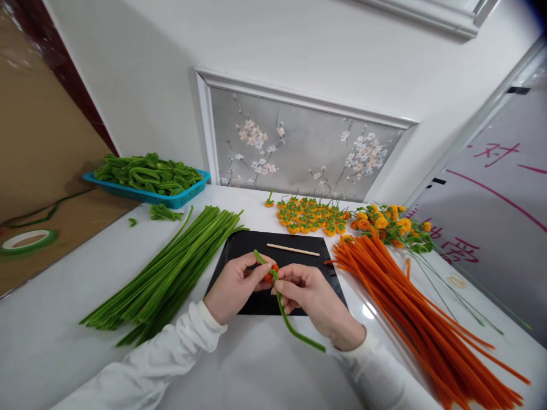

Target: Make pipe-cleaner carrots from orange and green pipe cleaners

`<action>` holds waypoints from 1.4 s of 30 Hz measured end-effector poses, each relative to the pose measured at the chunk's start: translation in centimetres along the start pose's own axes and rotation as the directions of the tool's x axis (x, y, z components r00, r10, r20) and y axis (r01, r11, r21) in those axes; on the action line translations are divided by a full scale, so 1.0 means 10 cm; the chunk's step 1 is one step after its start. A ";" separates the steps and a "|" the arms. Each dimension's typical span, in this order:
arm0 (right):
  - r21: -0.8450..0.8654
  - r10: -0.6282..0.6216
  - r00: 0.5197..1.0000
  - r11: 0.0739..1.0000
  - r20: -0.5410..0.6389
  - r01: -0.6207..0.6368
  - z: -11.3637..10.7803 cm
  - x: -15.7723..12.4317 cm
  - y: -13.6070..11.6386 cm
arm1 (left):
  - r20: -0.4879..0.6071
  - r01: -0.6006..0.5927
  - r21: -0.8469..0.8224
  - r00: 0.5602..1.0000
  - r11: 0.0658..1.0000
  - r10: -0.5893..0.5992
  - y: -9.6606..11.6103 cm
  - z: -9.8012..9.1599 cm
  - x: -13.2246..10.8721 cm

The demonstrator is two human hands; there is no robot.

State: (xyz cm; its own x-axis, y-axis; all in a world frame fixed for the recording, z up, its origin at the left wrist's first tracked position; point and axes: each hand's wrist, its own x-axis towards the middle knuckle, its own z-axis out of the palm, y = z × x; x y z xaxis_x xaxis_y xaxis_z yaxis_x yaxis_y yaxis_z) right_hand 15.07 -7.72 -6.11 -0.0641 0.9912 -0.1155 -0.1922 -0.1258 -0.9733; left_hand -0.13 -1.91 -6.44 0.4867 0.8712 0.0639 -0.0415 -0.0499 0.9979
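My left hand [239, 285] pinches a small orange pipe-cleaner flower [269, 277] together with the upper part of a green pipe cleaner [294, 331]. My right hand [307, 293] grips the same green pipe cleaner close beside the flower, thumb and fingers pressed together. The long end of the green piece hangs down to the right below my right hand. Part of the flower is hidden by my fingers. Both hands are above a black mat [245, 242], on which a thin wooden stick [293, 249] lies behind them.
Long green pipe cleaners [171, 273] lie left, orange ones [397, 302] right. Behind stand several orange flowers with green backs [310, 215] and stemmed flowers [384, 222]. A blue basket [179, 199] holds green pieces at back left. Green tape [29, 242] rests on cardboard.
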 end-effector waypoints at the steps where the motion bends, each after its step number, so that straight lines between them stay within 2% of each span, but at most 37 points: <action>1: 0.019 0.005 1.000 1.000 -0.008 -0.005 0.01 0.00 0.00 | 0.005 -0.017 0.007 1.000 1.000 0.017 -0.01 0.00 0.00; 9: 0.137 -0.070 0.991 0.987 -0.114 0.086 0.04 -0.01 0.00 | 0.042 -0.087 0.005 0.995 0.996 0.087 -0.06 0.02 -0.01; 15: 0.136 -0.103 0.989 0.984 -0.110 0.117 0.03 0.01 0.03 | 0.032 -0.161 0.198 0.987 0.967 0.158 -0.02 0.02 -0.02; 18: 0.054 -0.148 0.980 0.986 -0.134 0.156 0.02 0.03 0.06 | 0.045 -0.127 0.161 0.992 0.979 0.121 0.00 0.03 -0.03; 23: -0.185 -0.282 0.948 0.949 -0.145 0.254 -0.01 0.03 0.08 | 0.083 -0.093 0.100 0.993 0.991 0.085 0.01 0.04 -0.04; 28: -0.296 -0.259 0.960 0.930 -0.107 0.218 -0.06 0.03 0.09 | 0.077 -0.133 0.110 0.989 0.985 0.125 0.03 0.04 -0.04; 31: -0.396 -0.287 0.955 0.887 -0.072 0.237 -0.08 0.01 0.10 | 0.106 -0.044 0.044 0.994 0.998 0.039 0.04 0.04 -0.04; 34: -0.563 -0.380 0.925 0.771 -0.030 0.298 -0.09 -0.01 0.10 | 0.145 0.104 -0.010 0.984 0.995 -0.101 0.05 0.04 -0.02; 36: -0.690 -0.474 0.880 0.626 0.033 0.363 -0.09 -0.02 0.09 | 0.172 0.182 -0.046 0.970 0.982 -0.172 0.06 0.03 -0.01; 39: -0.833 -0.612 0.761 0.291 0.215 0.470 -0.10 -0.04 0.07 | 0.197 0.274 -0.101 0.948 0.956 -0.251 0.10 0.01 -0.02; 42: -0.856 -0.627 0.634 -0.104 0.452 0.507 -0.14 -0.06 0.05 | 0.240 0.372 -0.129 0.911 0.919 -0.335 0.15 -0.01 -0.04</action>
State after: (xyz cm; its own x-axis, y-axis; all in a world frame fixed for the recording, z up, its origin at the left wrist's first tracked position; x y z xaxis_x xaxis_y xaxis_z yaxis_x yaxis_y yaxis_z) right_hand 16.38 -8.28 -6.78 -0.3623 0.6895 0.6271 0.8254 0.5499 -0.1277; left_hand -0.51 -2.28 -4.95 0.6671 0.6929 -0.2736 0.0309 0.3412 0.9395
